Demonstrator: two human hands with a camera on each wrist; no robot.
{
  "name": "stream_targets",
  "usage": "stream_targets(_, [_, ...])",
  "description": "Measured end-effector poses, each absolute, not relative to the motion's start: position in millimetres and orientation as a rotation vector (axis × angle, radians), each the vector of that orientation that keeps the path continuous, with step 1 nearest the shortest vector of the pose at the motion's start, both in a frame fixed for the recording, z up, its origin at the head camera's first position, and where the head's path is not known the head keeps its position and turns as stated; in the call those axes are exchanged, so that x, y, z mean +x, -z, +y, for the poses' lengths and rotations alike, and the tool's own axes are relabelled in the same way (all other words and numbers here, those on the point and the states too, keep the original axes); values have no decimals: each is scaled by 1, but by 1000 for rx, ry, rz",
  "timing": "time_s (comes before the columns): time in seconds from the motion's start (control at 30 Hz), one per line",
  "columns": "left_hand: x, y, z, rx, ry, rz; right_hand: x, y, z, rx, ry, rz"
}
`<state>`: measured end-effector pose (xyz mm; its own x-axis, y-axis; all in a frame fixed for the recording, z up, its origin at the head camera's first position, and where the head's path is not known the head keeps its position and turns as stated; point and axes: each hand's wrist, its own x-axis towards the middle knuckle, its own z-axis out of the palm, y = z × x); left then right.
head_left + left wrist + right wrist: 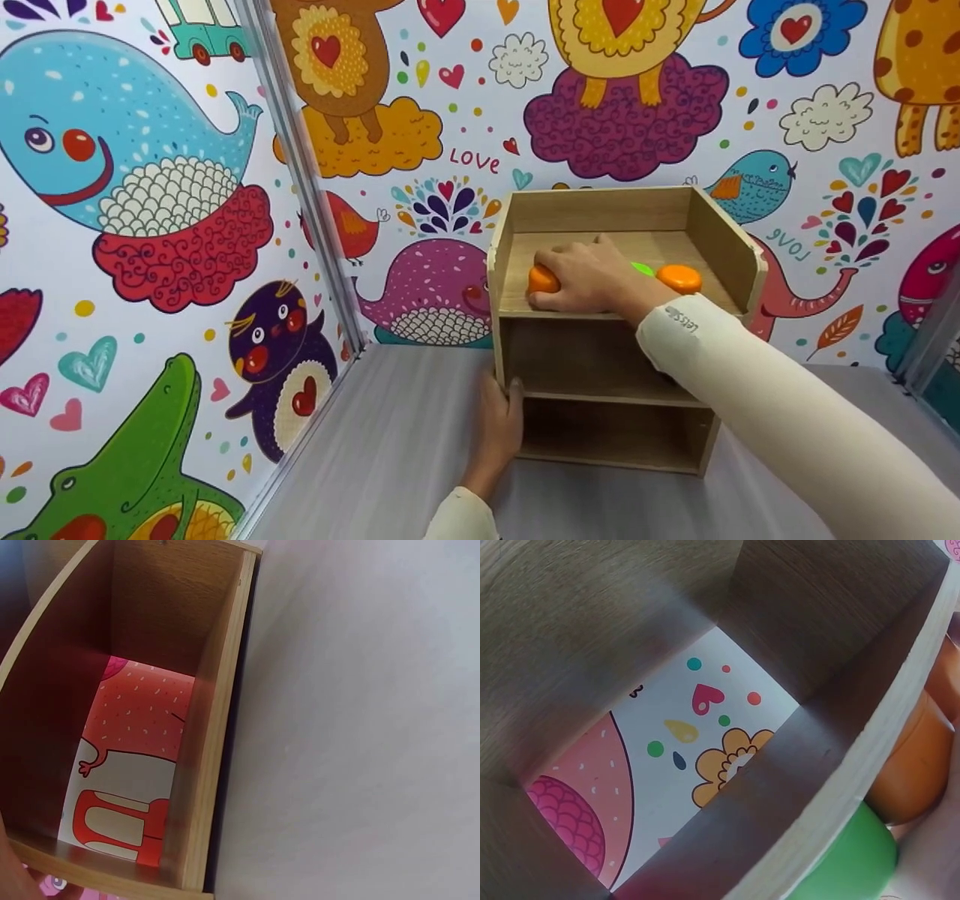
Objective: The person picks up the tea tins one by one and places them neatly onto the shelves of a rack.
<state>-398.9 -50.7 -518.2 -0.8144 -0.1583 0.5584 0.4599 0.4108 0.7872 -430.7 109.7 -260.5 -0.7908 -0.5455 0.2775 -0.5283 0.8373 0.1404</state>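
Note:
A small three-tier wooden shelf (615, 394) stands on the grey surface, its top tier edged by raised sides. My left hand (501, 420) grips its left side panel low down, thumb at the front edge and the other fingers mostly hidden behind. In the top tier, my right hand (589, 277) holds an orange rounded object (544, 280), fingers curled over it. Beside that hand sit a second orange object (679, 279), with a flat round top, and a bright green one (642, 268), mostly covered by the hand. The right wrist view shows the green object (851, 859) close behind the shelf's edge.
Cartoon-printed walls (480, 97) rise behind the shelf and on the left, meeting at a metal corner strip (300, 150). Through the shelf's open back the printed wall shows in both wrist views. Grey tabletop (397, 442) extends to the left of the shelf.

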Motion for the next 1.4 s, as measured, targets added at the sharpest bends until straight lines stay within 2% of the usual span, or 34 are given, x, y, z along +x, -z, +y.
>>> stream_targets(0.57, [-399,519,-53,-251,1411,-2126,-423,263,108,811,117,-2622])
stream_targets(0.83, [-398,518,-53,-268,1419,-2120,-415,241,121,779,129,-2622])
stream_targets(1.13, [-397,518,-62,-267,1359,-2159,-388,201,166,641,-6,-2453])
stream_targets(1.4, [-397,513,-81,-326,1349,-2214,-371,186,241,378,-300,-2360])
